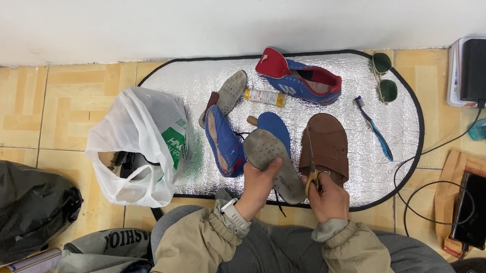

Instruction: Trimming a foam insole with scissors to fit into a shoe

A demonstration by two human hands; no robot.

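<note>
I see a grey insole (271, 161) held up over the near edge of the silver mat (383, 104), its worn face turned up at me. My left hand (258, 188) grasps it from below, thumb pressed on its near end and fingers wrapped under the edge. My right hand (328, 199) is clenched around the yellow handles of a pair of scissors (311, 166), whose blades point away from the fingers, just beside the right edge of the insole; I cannot tell whether the blades touch it.

Just beyond the right fingers lies a brown sandal (328, 144), under the scissor blades. Behind the insole, past the left fingertips, a blue insole (275, 127) sticks out, and to the left of those fingers a blue shoe (223, 143) lies on its side. Farther out from both hands are another grey insole (231, 90), a small yellow-capped tube (264, 97) and a blue and red shoe (299, 78). Out past the right fingers and to the right lie a blue toothbrush (374, 126) and green-lensed sunglasses (384, 78). Well left of the left hand stands a white plastic bag (137, 142)
</note>
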